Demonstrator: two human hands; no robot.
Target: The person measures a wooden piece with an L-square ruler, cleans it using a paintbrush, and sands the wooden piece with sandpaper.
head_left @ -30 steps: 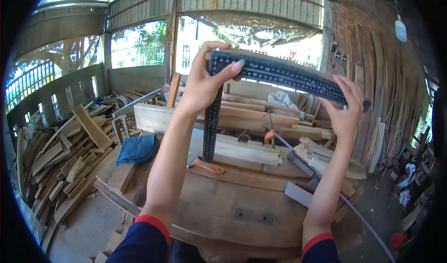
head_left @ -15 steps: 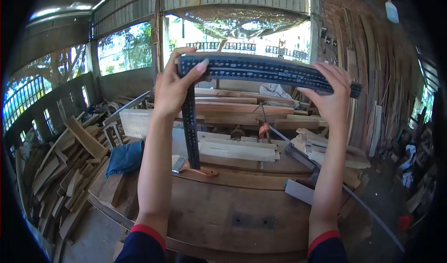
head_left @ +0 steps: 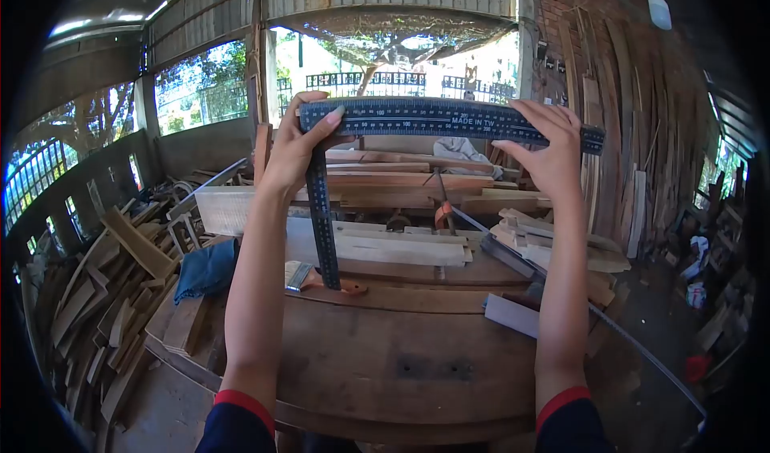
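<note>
Both hands hold up a black carpenter's square [head_left: 425,119] with white scale marks, its long blade roughly level above the workbench [head_left: 345,357]. My left hand [head_left: 301,144] is closed round the corner, thumb on the front face. Toward the far end of the long blade, my right hand [head_left: 553,136] pinches it between thumb and fingers. The shorter arm hangs down, and its lower end overlaps a paintbrush [head_left: 325,280] on the bench in view. "MADE IN TW" reads on the blade; the rest is hidden by my right hand.
Pale planks [head_left: 393,244] lie across the back of the bench. A blue cloth [head_left: 205,270] rests at the left, above heaped wood offcuts [head_left: 128,316]. An orange-handled clamp [head_left: 443,212] stands behind. Tall boards [head_left: 634,132] lean on the brick wall at right.
The square has come nearly level, its right end rising slightly, and its markings are sharper. Both hands keep their grip. The whole view has shifted a little.
</note>
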